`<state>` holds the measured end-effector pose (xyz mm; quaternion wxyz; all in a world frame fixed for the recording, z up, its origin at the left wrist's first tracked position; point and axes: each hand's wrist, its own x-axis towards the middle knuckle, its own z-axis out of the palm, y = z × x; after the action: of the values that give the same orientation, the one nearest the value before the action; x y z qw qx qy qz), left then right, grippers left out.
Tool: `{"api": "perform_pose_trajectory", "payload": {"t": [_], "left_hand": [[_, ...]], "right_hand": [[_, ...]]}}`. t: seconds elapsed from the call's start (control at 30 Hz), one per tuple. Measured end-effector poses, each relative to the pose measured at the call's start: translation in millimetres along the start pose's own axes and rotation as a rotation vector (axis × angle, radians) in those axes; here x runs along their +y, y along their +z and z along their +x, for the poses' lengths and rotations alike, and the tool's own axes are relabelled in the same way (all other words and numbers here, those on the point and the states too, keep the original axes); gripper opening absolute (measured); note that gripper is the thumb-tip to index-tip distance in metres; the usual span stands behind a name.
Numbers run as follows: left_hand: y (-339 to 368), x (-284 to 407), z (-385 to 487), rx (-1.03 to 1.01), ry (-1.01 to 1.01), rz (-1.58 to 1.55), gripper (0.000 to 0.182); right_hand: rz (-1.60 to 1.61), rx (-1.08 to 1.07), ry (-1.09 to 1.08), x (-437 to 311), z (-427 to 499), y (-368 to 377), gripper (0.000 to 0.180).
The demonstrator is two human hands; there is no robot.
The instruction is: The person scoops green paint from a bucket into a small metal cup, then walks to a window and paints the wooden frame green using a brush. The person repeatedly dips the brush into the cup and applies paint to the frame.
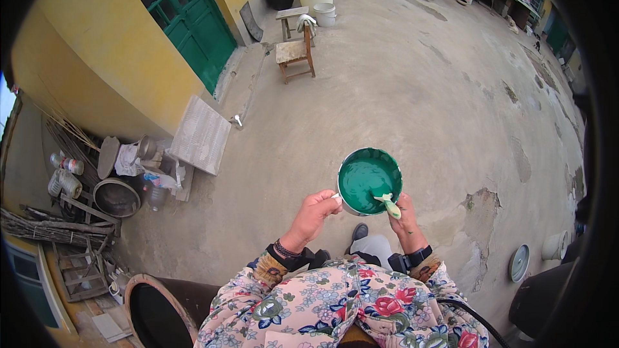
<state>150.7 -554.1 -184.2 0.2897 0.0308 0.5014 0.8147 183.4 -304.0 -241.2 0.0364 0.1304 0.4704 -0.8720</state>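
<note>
A round white-rimmed pot of green paint (pixel 370 179) is held up in front of my body. My left hand (pixel 314 217) grips its short handle at the left side. On the right, my right hand (pixel 405 220) supports the pot's side, with green paint smudges on the skin. A paintbrush (pixel 392 208) leans over the rim near that hand, its bristle end down in the paint and its handle sticking out. Part of the right hand is hidden behind the brush and the pot.
A wooden chair (pixel 292 52) and a stool stand ahead by a green door (pixel 193 24). Boards, basins, bottles and bundled sticks (pixel 53 229) lie left. A large clay jar (pixel 157 309) stands near at lower left; a round lid (pixel 519 263) and white bucket are right. The concrete is cracked.
</note>
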Motion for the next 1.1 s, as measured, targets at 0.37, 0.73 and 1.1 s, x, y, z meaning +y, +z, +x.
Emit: {"api": "perform_pose_trajectory", "payload": {"t": [0.37, 0.73, 1.1], "left_hand": [[-56, 21, 195, -0.025, 0.082, 0.011, 0.028], [-92, 71, 341, 0.023, 0.182, -0.095, 0.03], [-76, 108, 549, 0.022, 0.171, -0.022, 0.02]], "right_hand": [[-0.01, 0.091, -0.105, 8, 199, -21, 0.034], [-0.298, 0.154, -0.253, -41, 363, -25, 0.033], [-0.826, 0.48, -0.596, -200, 478, -53, 0.02]]}}
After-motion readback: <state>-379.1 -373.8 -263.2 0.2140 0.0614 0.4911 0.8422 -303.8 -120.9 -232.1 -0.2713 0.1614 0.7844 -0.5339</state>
